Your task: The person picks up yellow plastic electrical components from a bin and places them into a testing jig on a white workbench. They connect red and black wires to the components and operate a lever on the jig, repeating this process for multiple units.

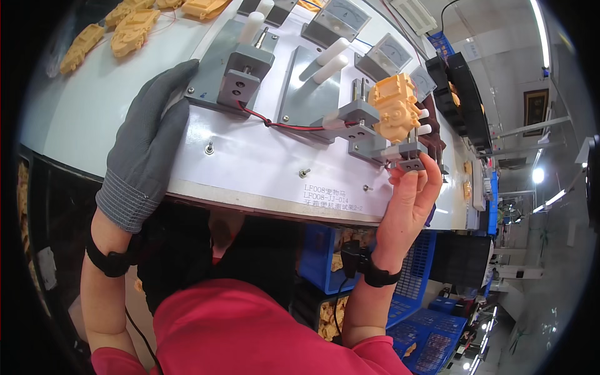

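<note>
Grey knit covers the left hand (147, 147), which is laid flat, fingers spread, on the white test board (262, 169) beside a grey clamp fixture (240, 72). At the right, a small grey fixture block (407, 153) is pinched by the bare right hand (409, 200), just below the orange plastic toy part (395, 107) seated there.

Setting: factory assembly and test station. Evidence: white test board (262, 162) on a tabletop (81, 112), fitted with grey clamp fixtures (240, 72), red wiring (294, 127) and analogue panel meters (340, 15); identical yellow moulded plastic parts (131, 31) laid out in a row; blue crates (415, 312) of more parts below; strip lights (542, 37) over long work lines behind.
</note>
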Available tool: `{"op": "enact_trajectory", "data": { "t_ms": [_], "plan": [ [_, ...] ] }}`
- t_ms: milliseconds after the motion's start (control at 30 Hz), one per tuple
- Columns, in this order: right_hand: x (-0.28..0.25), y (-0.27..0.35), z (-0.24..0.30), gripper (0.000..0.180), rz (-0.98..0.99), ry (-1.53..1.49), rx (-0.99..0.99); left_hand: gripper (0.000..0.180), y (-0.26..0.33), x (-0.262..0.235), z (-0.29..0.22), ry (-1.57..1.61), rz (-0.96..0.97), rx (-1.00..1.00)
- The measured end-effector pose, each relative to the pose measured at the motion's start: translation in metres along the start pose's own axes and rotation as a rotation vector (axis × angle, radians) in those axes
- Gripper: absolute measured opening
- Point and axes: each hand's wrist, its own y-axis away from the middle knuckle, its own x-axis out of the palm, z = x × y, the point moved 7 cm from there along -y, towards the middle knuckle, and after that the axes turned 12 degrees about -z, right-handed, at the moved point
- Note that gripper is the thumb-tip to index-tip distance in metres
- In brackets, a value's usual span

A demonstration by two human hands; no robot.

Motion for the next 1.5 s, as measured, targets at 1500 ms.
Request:
{"op": "enact_trajectory", "data": {
  "t_ms": [1500],
  "plan": [
    [-0.007, -0.003, -0.009, 0.019, 0.057, -0.283, -0.147, 0.024, -0.087, -0.003, -0.271, -1.075, 0.360, 0.788]
  ]
}}
